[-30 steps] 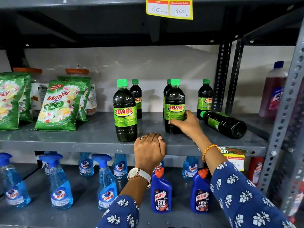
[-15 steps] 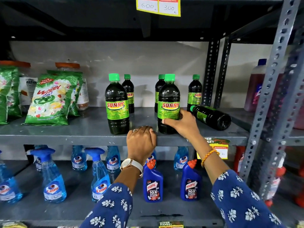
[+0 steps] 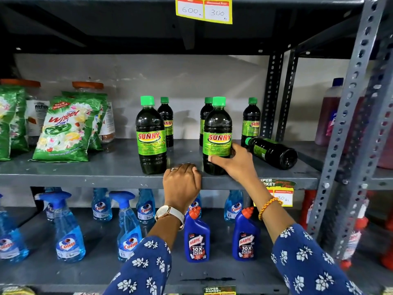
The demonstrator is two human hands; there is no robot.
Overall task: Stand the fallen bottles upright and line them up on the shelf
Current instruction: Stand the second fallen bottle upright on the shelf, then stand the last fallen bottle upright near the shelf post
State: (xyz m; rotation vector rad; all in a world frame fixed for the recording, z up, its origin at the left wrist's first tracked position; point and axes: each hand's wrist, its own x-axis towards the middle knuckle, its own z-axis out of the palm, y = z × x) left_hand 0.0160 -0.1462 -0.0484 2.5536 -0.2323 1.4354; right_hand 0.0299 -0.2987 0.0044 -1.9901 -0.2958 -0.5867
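- Lower shelf, nearest: two blue Harpic bottles (image 3: 197, 239) upright btwn the forearms; Colin spray bottles (image 3: 68, 228) in rows to their left and behind.
- Left hand (image 3: 182, 184) curled over front edge of the middle shelf (image 3: 85, 177), fingers folded together, holding no bottle. White-strap watch (image 3: 169, 212) on that wrist.
- Right hand (image 3: 236, 160) w/ grip wrapped on lower label area of the front right Sunny bottle (image 3: 217, 133); thumb across label front, other fingers round its right side. Bottle upright, base on shelf near front edge. Orange bead bracelet (image 3: 269, 206) on right wrist.
- Front left Sunny bottle (image 3: 151, 135) upright, also near front edge, apart from the held one, just beyond left hand.
- Fallen Sunny bottle (image 3: 272, 152) on its side at shelf's right end, green cap pointing left-back, base toward front right; close to right hand, not touching.
- Back row: three more Sunny bottles upright near wall — one (image 3: 166, 122) behind front left, one (image 3: 205, 118) partly hidden behind held bottle, one (image 3: 251, 120) at right by the fallen one's cap.
- Far left of same shelf: green Wheel detergent packs (image 3: 68, 128) leaning, orange-lid jars (image 3: 88, 86) behind.
- Above: yellow price tag (image 3: 203, 10) reading 600 / 300.
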